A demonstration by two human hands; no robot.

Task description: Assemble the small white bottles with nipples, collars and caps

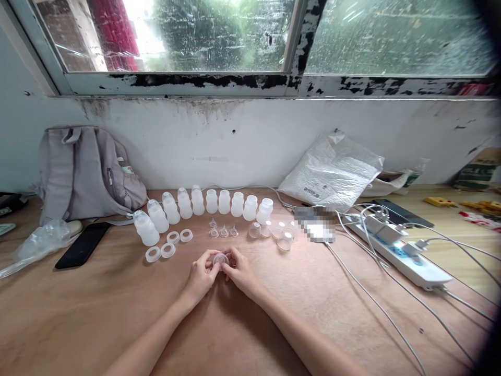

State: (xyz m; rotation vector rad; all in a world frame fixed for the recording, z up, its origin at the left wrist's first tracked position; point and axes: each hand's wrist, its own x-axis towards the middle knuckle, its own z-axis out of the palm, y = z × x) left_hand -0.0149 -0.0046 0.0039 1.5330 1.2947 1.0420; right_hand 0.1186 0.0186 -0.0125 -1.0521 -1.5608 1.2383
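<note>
My left hand point(202, 272) and my right hand point(237, 269) meet at the middle of the table, fingers pinched on opposite sides of a translucent bottle collar ring point(221, 258). Fingers cover part of the ring, and I cannot tell whether a nipple sits inside. Left of my hands lie several loose collar rings point(168, 250). Clear silicone nipples point(223, 232) stand just beyond my fingers. To the right are several clear domed caps point(285, 241). Behind them curves a row of frosted baby bottles: the left ones are capped bottles point(147, 230), the right ones open-topped bottles point(237, 203).
A white power strip point(403, 253) with plugs and trailing cables occupies the right side. Behind it lie a dark phone point(403, 213) and a silvery plastic bag point(332, 172). On the left are a grey backpack point(86, 172), a black phone point(83, 245) and a crumpled clear bag point(43, 243).
</note>
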